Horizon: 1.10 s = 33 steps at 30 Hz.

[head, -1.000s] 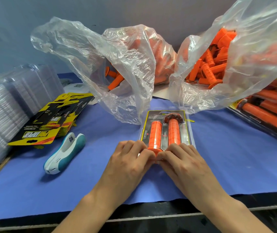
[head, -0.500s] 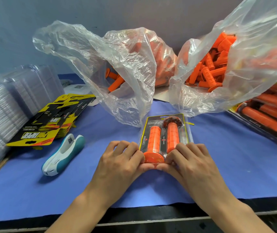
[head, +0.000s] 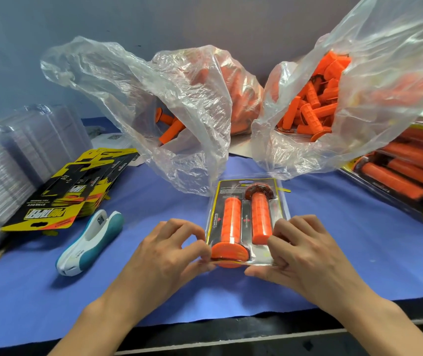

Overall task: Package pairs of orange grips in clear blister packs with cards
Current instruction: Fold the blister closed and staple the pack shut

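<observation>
a person's left hand (head: 169, 250) and right hand (head: 305, 255) pinch the near corners of a blister pack (head: 246, 222) on the blue mat (head: 333, 253), fingers curled close with thumbs under the edge and fingertips on top, likely pressing the clear shell closed over its card (head: 242, 185). the pack sits at the middle of the mat, its near end lifted slightly, holding two orange grips (head: 231, 222) side by side, flanges at opposite ends, probably so they nest in the moulded cavities. behind it gape two plastic bags (head: 184, 124) of loose grips, mouths toward the worker for easy reach. to the left lie a fan of cards (head: 59, 199) and stacks of empty shells (head: 12, 160), with a white-and-teal stapler (head: 89, 242) just beside, perhaps waiting to fix the edge. finished packs (head: 405, 181) pile up at the right. this pack looks nearly done; sealing seems the step left.
</observation>
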### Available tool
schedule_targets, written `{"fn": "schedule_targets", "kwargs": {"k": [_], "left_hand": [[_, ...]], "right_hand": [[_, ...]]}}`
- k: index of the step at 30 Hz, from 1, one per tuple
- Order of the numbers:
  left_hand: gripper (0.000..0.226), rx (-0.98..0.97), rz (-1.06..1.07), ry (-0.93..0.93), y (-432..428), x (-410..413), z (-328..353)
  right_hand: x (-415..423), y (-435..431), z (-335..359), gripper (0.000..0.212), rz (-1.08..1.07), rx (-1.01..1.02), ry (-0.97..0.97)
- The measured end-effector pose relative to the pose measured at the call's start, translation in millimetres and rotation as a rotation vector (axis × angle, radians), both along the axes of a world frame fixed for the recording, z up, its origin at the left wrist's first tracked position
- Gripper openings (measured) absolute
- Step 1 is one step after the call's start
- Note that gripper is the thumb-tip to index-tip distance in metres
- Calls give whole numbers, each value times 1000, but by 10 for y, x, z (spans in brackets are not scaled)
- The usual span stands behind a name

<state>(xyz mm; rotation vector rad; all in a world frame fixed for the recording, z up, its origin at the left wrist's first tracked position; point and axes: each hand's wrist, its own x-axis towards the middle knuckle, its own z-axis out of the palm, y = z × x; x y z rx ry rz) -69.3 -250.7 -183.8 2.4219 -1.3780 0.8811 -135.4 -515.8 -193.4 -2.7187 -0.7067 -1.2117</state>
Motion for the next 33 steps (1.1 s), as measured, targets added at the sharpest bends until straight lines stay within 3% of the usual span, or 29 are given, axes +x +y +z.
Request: {"fn": "schedule_targets", "kwargs": {"k": [7, 11, 14, 18, 21, 23, 25, 29, 33], "left_hand": [[30, -10, -35, 81, 46, -44, 11], [32, -37, -39, 211, 96, -110, 1], [31, -117, -35, 410, 185, -167, 29], [22, -526, 122, 657, 122, -122, 83], [18, -749, 317, 1085, -6, -15, 117], [30, -762, 325, 1347, -104, 24, 126], [34, -703, 283, 1476, -205, 25, 143], [22, -624, 253, 1534, -318, 16, 160], [22, -606, 356, 1501, -311, 28, 147]], "right_hand": [[-26, -80, 53, 53, 57, -4, 16], [-119, -47, 88, 52, 40, 29, 183], [-179, -13, 147, 39, 50, 290, 346], [-21, 30, 221, 27, -192, 764, 369], [134, 28, 213, 34, -346, 968, 655], [217, 37, 150, 24, -349, 979, 814], [282, 72, 122, 17, -347, 949, 853], [360, 167, 105, 31, -405, 999, 852], [287, 240, 104, 26, -409, 924, 826]]}}
